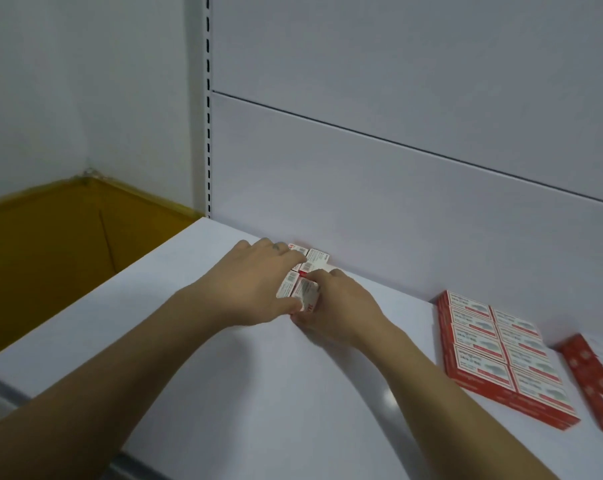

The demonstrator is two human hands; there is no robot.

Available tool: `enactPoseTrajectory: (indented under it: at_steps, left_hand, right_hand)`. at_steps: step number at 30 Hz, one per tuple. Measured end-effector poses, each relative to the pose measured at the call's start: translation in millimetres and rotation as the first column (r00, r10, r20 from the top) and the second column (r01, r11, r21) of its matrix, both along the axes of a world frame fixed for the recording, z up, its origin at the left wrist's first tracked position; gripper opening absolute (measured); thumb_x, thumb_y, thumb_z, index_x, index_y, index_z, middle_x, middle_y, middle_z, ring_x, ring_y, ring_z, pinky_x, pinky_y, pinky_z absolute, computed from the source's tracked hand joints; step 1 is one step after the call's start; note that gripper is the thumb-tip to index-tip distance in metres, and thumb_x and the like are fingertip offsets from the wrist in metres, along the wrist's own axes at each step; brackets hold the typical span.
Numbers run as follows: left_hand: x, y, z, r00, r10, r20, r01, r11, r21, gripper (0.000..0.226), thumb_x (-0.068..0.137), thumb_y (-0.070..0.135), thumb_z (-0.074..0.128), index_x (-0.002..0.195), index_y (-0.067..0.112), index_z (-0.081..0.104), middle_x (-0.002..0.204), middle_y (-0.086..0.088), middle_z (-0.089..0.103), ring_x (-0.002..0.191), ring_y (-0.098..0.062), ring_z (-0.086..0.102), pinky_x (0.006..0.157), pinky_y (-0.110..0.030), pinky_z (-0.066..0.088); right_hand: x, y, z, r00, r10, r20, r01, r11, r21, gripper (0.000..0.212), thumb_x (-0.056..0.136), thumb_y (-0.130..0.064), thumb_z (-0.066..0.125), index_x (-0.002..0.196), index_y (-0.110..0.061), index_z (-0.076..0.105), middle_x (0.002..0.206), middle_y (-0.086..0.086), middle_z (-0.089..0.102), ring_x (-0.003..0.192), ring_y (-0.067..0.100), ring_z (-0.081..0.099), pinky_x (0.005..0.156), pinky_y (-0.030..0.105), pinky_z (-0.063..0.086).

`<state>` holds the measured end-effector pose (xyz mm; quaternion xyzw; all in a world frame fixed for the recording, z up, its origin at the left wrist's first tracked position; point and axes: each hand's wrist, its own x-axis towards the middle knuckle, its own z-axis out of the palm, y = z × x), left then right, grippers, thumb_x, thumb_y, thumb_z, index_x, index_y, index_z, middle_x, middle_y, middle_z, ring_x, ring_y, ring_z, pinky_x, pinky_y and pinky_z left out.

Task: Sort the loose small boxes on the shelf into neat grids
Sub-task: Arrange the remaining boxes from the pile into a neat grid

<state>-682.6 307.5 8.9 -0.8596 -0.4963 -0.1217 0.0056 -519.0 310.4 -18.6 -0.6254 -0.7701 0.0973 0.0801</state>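
A small cluster of red-and-white boxes (314, 258) lies on the white shelf (196, 334) against the back panel. My left hand (255, 285) covers the cluster's left side, fingers spread over the boxes and thumb at the front corner. My right hand (338, 306) grips the nearest box (305, 295) from the right, fingers curled round its edge. Most of the cluster is hidden under both hands. A finished grid of red-and-white boxes (507, 355), two wide and stacked, sits to the right.
Another red box group (594, 375) is cut off by the right frame edge. A yellow-brown floor (50, 244) lies beyond the shelf's left end. The slotted upright (208, 98) and grey back panel (397, 168) rise behind.
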Motion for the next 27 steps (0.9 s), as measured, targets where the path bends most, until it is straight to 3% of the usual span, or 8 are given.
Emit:
enactPoseTrajectory:
  at_steps: [4,7,10,15,19,22,25,27]
  left_hand:
    - [4,7,7,0.994,-0.093,0.050,0.093,0.996,0.000,0.063,0.080,0.053,0.058,0.136,0.036,0.036,0.128,0.010,0.049,0.115,-0.014,0.043,0.094,-0.034,0.035]
    - [9,10,7,0.988,-0.141,0.067,0.140,0.990,0.022,0.067,0.078,0.055,0.061,0.137,0.038,0.033,0.130,0.012,0.048,0.115,-0.012,0.042,0.093,-0.032,0.037]
    - [18,8,5,0.987,-0.156,0.045,0.152,0.985,0.086,0.074,0.080,0.054,0.061,0.142,0.034,0.025,0.135,0.010,0.043,0.117,-0.013,0.041,0.092,-0.031,0.035]
    - [41,4,11,0.957,-0.259,0.133,0.236,0.957,0.171,0.085,0.082,0.049,0.064,0.148,0.032,0.013,0.149,0.010,0.027,0.129,-0.013,0.033,0.101,-0.030,0.031]
    - [58,9,12,0.924,-0.311,0.220,0.241,0.924,0.296,0.079,0.081,0.042,0.068,0.146,0.026,0.026,0.146,0.003,0.036,0.128,-0.019,0.039,0.101,-0.034,0.037]
    - [69,11,2,0.888,-0.375,0.268,0.249,0.880,0.405,0.067,0.077,0.032,0.075,0.134,0.021,0.043,0.134,-0.004,0.052,0.117,-0.024,0.050,0.089,-0.039,0.049]
    - [74,14,-8,0.832,-0.416,0.367,0.236,0.864,0.445,0.049,0.073,0.017,0.079,0.117,0.018,0.059,0.127,-0.007,0.058,0.111,-0.028,0.056,0.081,-0.041,0.054]
    - [71,17,-12,0.789,-0.436,0.433,0.234,0.864,0.445,0.037,0.075,0.009,0.076,0.108,0.019,0.064,0.124,-0.006,0.059,0.112,-0.025,0.055,0.081,-0.037,0.052]
  right_hand:
    - [8,-7,7,0.985,-0.060,-0.162,0.055,0.998,-0.038,0.073,0.066,-0.042,0.078,0.128,-0.023,0.046,0.116,-0.003,0.047,0.098,0.018,0.057,0.084,0.034,0.050]
    - [24,-16,17,0.959,-0.065,-0.277,0.073,0.997,0.018,0.082,0.066,-0.032,0.083,0.136,-0.020,0.041,0.119,-0.006,0.039,0.093,0.011,0.058,0.086,0.028,0.050]
    - [42,-25,32,0.928,-0.048,-0.369,0.076,0.995,0.062,0.093,0.065,-0.023,0.086,0.142,-0.026,0.034,0.122,-0.008,0.040,0.083,-0.001,0.056,0.078,0.015,0.049]
    - [62,-39,61,0.904,-0.055,-0.424,0.127,0.981,0.144,0.104,0.066,-0.020,0.086,0.146,-0.037,0.021,0.120,-0.019,0.044,0.089,-0.007,0.057,0.066,0.005,0.047]
    - [69,-49,69,0.812,-0.070,-0.579,0.209,0.962,0.177,0.105,0.068,-0.014,0.085,0.146,-0.039,0.020,0.119,-0.023,0.046,0.091,-0.004,0.059,0.066,0.008,0.050]
    - [71,-56,68,0.762,-0.064,-0.645,0.247,0.949,0.198,0.103,0.068,-0.018,0.085,0.145,-0.039,0.021,0.122,-0.022,0.049,0.093,0.001,0.062,0.067,0.011,0.052]
    - [71,-60,59,0.694,-0.085,-0.714,0.261,0.955,0.139,0.090,0.070,-0.017,0.084,0.141,-0.037,0.033,0.124,-0.018,0.055,0.095,0.007,0.065,0.074,0.020,0.057]
    - [69,-60,51,0.585,-0.095,-0.805,0.252,0.965,0.069,0.069,0.073,-0.013,0.081,0.132,-0.031,0.050,0.119,-0.012,0.064,0.094,0.012,0.068,0.079,0.028,0.058]
